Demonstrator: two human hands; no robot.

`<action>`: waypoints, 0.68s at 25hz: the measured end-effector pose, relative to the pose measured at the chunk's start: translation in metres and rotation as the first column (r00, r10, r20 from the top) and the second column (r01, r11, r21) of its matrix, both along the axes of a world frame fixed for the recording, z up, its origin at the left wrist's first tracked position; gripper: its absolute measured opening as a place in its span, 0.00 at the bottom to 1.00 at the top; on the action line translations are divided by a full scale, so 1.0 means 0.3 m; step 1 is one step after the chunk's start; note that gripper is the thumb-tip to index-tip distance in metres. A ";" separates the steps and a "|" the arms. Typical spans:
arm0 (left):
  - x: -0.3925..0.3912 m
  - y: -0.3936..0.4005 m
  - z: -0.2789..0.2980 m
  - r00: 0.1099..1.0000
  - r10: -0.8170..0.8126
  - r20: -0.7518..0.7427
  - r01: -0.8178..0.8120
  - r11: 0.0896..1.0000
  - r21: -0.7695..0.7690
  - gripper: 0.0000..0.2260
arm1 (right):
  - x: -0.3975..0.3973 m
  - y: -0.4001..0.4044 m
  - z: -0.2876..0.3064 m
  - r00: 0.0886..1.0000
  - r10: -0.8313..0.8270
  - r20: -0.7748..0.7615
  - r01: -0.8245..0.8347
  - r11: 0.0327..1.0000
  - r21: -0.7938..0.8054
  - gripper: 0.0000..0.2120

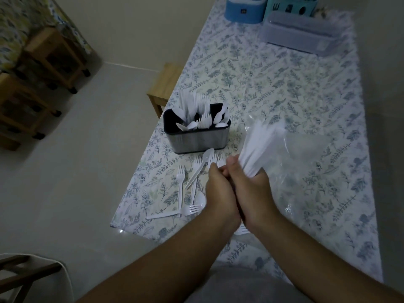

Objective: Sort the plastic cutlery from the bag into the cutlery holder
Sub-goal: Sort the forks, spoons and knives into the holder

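A dark cutlery holder [196, 138] stands on the floral tablecloth [273, 84], with white plastic spoons, forks and knives upright in its compartments. My right hand [251, 189] grips a bundle of white cutlery handles [260, 145] that fans up and to the right. My left hand [220, 193] presses against the right one, fingers curled round the bundle's lower end. A clear plastic bag [306, 162] lies just right of the bundle. Loose forks [180, 182] and a spoon [200, 169] lie on the cloth in front of the holder.
At the table's far end stand a blue round container [244, 9], a teal rack [293, 7] and a clear lidded box [299, 33]. A wooden stool [164, 88] stands left of the table. Wooden furniture [43, 73] stands at the far left.
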State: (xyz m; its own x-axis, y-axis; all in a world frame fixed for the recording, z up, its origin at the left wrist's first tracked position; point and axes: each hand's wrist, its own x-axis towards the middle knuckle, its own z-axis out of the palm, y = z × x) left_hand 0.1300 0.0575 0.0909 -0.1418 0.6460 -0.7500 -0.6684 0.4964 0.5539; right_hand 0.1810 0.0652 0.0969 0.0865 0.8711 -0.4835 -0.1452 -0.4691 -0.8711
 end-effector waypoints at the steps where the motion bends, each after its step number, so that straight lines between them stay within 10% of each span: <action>1: 0.002 -0.002 0.014 0.994 -0.053 -0.091 0.057 0.997 0.045 0.23 | -0.001 -0.001 0.008 0.997 0.041 0.070 -0.042 0.999 0.007 0.09; 5: -0.110 -0.034 -0.016 0.844 -0.226 -0.487 0.369 0.903 0.219 0.15 | 0.076 0.023 0.001 0.910 0.350 0.220 -0.347 0.936 -0.055 0.04; 10: -0.147 -0.080 -0.017 0.500 -0.458 -0.735 0.662 0.750 -0.018 0.12 | 0.062 -0.021 -0.066 0.758 0.589 0.282 -0.570 0.807 -0.154 0.08; 14: -0.186 -0.082 -0.022 0.579 -0.458 -0.674 0.588 0.808 -0.043 0.10 | 0.091 -0.024 -0.092 0.568 0.654 0.500 -0.725 0.685 -0.074 0.19; 17: -0.212 -0.081 -0.022 0.711 -0.458 -0.533 0.555 0.831 0.027 0.10 | 0.103 -0.022 -0.063 0.573 0.719 0.393 -0.779 0.626 -0.010 0.15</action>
